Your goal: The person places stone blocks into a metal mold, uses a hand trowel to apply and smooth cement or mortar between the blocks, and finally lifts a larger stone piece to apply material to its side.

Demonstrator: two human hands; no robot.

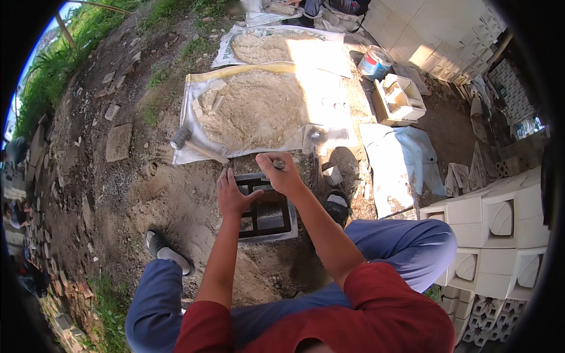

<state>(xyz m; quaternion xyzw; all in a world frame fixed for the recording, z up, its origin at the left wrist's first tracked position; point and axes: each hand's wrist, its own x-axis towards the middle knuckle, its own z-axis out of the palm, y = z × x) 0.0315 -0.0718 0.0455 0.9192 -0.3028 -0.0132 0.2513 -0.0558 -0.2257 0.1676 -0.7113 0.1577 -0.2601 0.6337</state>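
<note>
On the ground between my feet lies a square dark metal mould [283, 231] with several compartments and a pale outer rim. My left hand [234, 194] rests on its left side, thumb and fingers spread. Above the mould's far edge, my right hand [279, 174] is closed round a tool handle [279, 165]; only its round end shows, and the rest is hidden by the fist. A mallet [191, 143] with a dark head and a wooden handle lies just beyond, its handle end near my left fingertips.
Beyond lie two sheets heaped with sandy powder [253, 109]. To the right are a bucket [375, 62], a white block [401, 97] with openings, and a pale blue sack [406, 159]. Cast blocks [494, 223] are stacked at right. Another person [309, 10] is at the far top.
</note>
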